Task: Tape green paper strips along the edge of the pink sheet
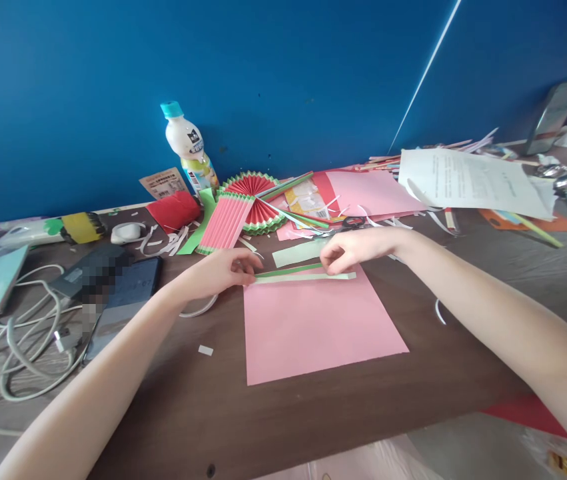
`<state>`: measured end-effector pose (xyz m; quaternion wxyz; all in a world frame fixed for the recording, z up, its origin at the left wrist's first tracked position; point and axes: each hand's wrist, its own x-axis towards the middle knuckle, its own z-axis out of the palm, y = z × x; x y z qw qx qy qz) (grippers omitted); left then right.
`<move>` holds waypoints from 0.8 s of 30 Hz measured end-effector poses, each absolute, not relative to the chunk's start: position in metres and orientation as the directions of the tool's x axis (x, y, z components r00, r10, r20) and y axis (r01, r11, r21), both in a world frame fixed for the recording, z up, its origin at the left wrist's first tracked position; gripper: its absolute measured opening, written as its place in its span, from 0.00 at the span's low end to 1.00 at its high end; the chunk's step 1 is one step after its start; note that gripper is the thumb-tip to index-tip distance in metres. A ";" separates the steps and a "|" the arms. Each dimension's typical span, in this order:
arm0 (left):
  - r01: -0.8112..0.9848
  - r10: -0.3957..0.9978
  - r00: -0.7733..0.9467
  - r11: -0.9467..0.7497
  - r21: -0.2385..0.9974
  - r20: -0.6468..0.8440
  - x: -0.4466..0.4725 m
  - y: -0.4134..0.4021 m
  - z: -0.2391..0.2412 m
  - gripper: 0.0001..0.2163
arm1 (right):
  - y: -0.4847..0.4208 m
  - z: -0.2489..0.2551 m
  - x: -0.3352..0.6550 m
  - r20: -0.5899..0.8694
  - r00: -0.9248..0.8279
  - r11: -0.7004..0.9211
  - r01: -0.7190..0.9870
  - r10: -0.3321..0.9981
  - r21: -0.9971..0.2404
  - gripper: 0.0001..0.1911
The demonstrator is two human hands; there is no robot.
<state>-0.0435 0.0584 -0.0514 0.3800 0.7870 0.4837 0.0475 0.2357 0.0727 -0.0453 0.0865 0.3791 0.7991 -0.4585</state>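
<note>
A pink sheet of paper (313, 327) lies flat on the brown table (443, 373). Along its far edge lies a pale green paper strip (303, 277), with a darker green strip (288, 270) just behind it. My left hand (223, 270) pinches the left end of the pale strip. My right hand (358, 248) presses its fingertips on the strip near its right end. A wider pale green piece (298, 253) lies just beyond my hands.
A pleated pink fan piece (223, 223) and a round watermelon paper fan (258, 200) sit behind. A drink bottle (190, 147) stands by the blue wall. Phones (123, 287) and cables (23, 333) lie left; papers (468, 180), scissors (353, 223) and paper scraps lie right.
</note>
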 end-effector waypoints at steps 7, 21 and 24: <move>0.751 0.831 0.496 -0.265 0.605 -0.251 -0.042 0.057 -0.055 0.05 | 0.076 -0.048 0.236 -0.498 -0.665 0.263 0.710 0.557 -0.654 0.07; 0.785 0.858 0.479 -0.324 0.528 -0.185 -0.039 0.053 -0.055 0.06 | 0.079 -0.055 0.238 -0.496 -0.645 0.261 0.725 0.582 -0.637 0.06; 0.771 0.843 0.498 -0.322 0.549 -0.205 -0.043 0.057 -0.056 0.06 | 0.078 -0.053 0.236 -0.498 -0.636 0.262 0.734 0.590 -0.627 0.05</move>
